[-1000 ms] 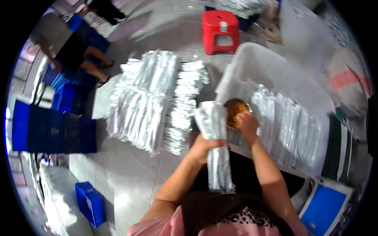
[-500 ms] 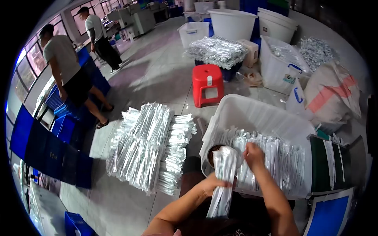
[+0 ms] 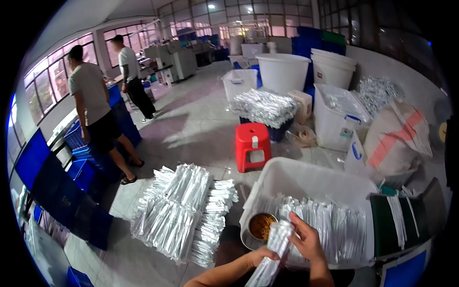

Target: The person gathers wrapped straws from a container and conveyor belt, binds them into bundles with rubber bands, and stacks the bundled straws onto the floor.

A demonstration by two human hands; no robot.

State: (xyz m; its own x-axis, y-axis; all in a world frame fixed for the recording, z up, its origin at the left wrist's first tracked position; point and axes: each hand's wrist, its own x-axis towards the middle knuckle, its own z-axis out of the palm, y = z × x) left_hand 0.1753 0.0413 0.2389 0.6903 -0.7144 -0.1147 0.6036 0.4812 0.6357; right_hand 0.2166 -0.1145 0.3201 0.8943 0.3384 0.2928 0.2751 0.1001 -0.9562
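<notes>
A bundle of long, thin silver packets (image 3: 278,237) is in my left hand (image 3: 262,255), its fingers wrapped round the middle. Close against the bundle's right side is my right hand (image 3: 307,239), fingers stretched out and apart; whether it touches the packets I cannot tell. Just left of the bundle's top stands a round bowl (image 3: 251,230) of yellow-brown strands that look like rubber bands (image 3: 262,225). Both hands are over the near side of a white plastic bin (image 3: 313,174), where more silver packets (image 3: 330,225) stand in rows.
Stacked silver packets (image 3: 167,215) lie on the left. Beyond the bin are a red stool (image 3: 253,143), a dark crate heaped with packets (image 3: 265,107), white tubs (image 3: 283,71) and a large sack (image 3: 397,138). Two people (image 3: 93,95) stand by blue crates at the left.
The view has tilted upward, so everything sits lower in it. My right hand has come from over the bin's packets to the bundle, its fingers now spread. More of the bowl shows.
</notes>
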